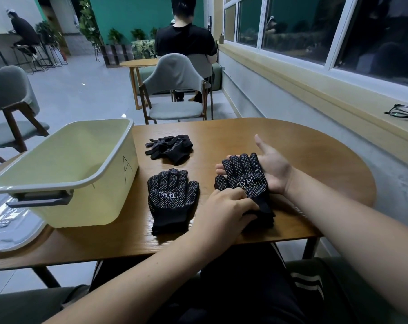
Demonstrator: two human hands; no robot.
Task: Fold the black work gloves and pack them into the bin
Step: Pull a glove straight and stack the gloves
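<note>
R hand [276,169] flat under glove [245,174], L hand [224,206] pinching its cuff.

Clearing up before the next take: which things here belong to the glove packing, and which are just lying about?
Job: held gloves, flat gloves, crumpled gloves, bin, left hand, right hand.
Lying about: glasses, grey chair.

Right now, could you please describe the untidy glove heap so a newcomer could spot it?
Start at the pale bin on the wooden table. Just right of its far corner lies the glove heap. Unlike the flat glove stack nearer the person, it is crumpled.
</note>
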